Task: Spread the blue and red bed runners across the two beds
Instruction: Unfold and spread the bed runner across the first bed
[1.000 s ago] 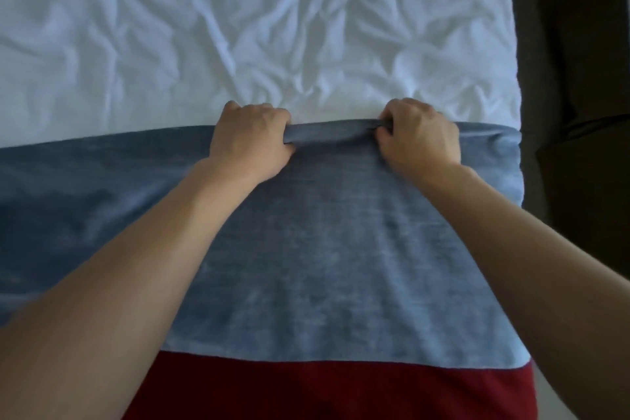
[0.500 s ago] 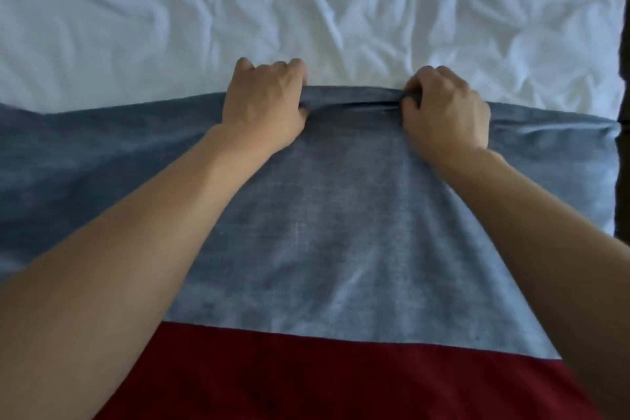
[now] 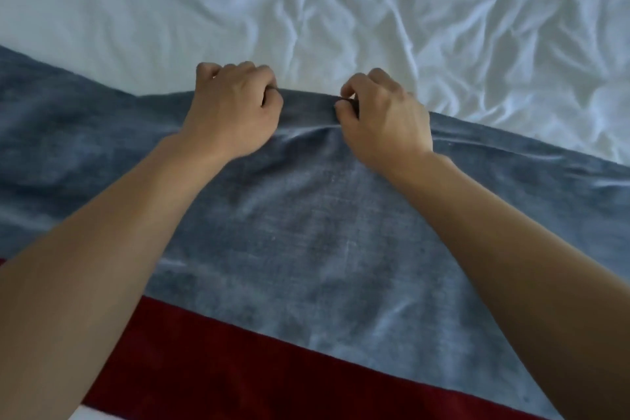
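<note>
The blue bed runner lies across the white bed, its far edge running from upper left down to the right. My left hand grips that far edge with curled fingers. My right hand pinches the same edge a short way to the right. The cloth between the two hands is bunched into a small ridge. Below the blue runner, a strip of the red bed runner shows along the near side, partly hidden by my left forearm.
Wrinkled white sheet fills the whole upper half of the view. A sliver of white sheet shows at the bottom left below the red runner. No bed edge or floor is in view.
The view has swung left, so the dark gap at the right of the bed is gone. My hands have drawn closer together on the blue edge, which now slants.
</note>
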`<state>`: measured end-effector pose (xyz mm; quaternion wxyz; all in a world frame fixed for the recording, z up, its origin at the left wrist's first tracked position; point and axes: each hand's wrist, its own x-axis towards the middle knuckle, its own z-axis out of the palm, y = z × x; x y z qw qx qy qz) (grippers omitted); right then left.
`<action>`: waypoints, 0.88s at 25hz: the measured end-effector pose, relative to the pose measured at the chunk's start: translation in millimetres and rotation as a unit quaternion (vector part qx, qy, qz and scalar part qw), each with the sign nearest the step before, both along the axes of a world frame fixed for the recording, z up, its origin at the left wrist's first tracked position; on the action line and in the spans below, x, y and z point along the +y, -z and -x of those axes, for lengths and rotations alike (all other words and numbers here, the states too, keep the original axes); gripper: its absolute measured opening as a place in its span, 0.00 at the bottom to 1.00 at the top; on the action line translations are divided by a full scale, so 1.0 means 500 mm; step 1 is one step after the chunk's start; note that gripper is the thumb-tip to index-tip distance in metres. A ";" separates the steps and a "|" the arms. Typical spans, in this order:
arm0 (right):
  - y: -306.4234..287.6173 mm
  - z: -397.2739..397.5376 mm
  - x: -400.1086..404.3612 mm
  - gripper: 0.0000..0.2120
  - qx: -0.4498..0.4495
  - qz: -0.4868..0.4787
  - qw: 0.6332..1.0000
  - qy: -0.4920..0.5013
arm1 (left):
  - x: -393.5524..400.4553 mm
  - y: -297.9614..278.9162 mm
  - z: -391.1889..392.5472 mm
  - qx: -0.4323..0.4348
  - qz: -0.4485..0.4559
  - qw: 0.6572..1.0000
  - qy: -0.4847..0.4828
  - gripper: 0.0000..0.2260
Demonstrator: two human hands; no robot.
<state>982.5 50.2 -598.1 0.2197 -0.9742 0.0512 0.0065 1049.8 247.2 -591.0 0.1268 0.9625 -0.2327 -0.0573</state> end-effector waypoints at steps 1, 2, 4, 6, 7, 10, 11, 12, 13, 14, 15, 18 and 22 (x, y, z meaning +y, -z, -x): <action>-0.002 -0.009 0.015 0.10 0.016 0.003 1.000 -0.019 | 0.022 0.007 -0.008 -0.003 -0.013 1.000 0.002 0.09; -0.001 -0.018 0.028 0.09 0.029 0.016 0.999 -0.026 | 0.041 0.013 -0.022 -0.012 -0.024 1.000 0.009 0.06; 0.007 -0.026 0.050 0.07 0.042 0.032 0.999 0.002 | 0.075 0.026 -0.045 -0.015 -0.029 0.999 0.024 0.05; 0.017 -0.042 0.065 0.08 0.047 0.037 0.997 0.039 | 0.094 0.042 -0.082 -0.025 -0.033 0.998 0.045 0.06; 0.020 -0.053 0.066 0.08 0.050 0.039 0.997 0.054 | 0.093 0.049 -0.104 -0.031 -0.034 0.997 0.065 0.07; 0.028 -0.107 0.051 0.08 0.060 0.046 0.991 0.111 | 0.056 0.059 -0.179 -0.043 -0.028 0.993 0.104 0.08; 0.031 -0.123 0.052 0.08 0.065 0.053 0.988 0.128 | 0.041 0.062 -0.197 -0.040 -0.031 0.992 0.119 0.08; 0.033 -0.132 0.060 0.07 0.065 0.065 0.986 0.139 | 0.032 0.062 -0.207 -0.033 -0.031 0.990 0.133 0.09; 0.033 -0.135 0.074 0.07 0.061 0.075 0.985 0.144 | 0.033 0.060 -0.211 -0.031 -0.030 0.989 0.141 0.09; 0.034 -0.138 0.092 0.06 0.054 0.081 0.985 0.141 | 0.050 0.058 -0.216 -0.036 -0.029 0.989 0.143 0.08; 0.034 -0.138 0.106 0.07 0.047 0.081 0.986 0.137 | 0.077 0.057 -0.222 -0.043 -0.033 0.988 0.141 0.08; 0.037 -0.160 0.112 0.09 0.064 0.076 0.980 0.172 | 0.184 0.049 -0.265 -0.047 -0.033 0.992 0.116 0.07; 0.019 -0.201 0.180 0.11 0.063 0.067 0.982 0.167 | 0.287 0.026 -0.315 0.014 -0.001 0.996 0.093 0.09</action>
